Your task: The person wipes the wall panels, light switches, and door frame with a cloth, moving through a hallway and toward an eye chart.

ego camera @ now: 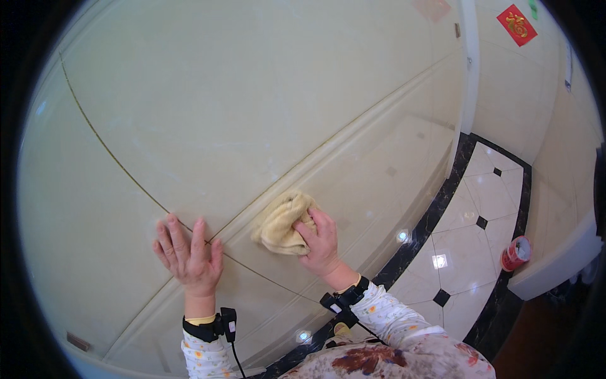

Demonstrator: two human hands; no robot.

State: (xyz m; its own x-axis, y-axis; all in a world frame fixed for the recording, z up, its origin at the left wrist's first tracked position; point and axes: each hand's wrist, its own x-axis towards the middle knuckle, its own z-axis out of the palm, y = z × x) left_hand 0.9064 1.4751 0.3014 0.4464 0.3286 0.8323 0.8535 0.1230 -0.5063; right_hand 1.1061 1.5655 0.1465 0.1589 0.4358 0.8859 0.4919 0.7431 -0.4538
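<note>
Glossy cream wall tiles (265, 99) with thin gold-brown joints fill most of the view. My right hand (323, 241) grips a folded yellow cloth (284, 225) and presses it on the tile just below a raised moulding line. To its left, my left hand (191, 251) rests on the tiled surface with fingers spread, beside the point where the joints cross. It holds nothing. Both wrists wear black straps with small devices and cables. The palm side of each hand is hidden.
Pale floor tiles (461, 251) with small black insets and a black marble border run along the right. A red patterned container (516, 254) stands by the far wall's white edge. A red paper decoration (517, 25) hangs at the upper right.
</note>
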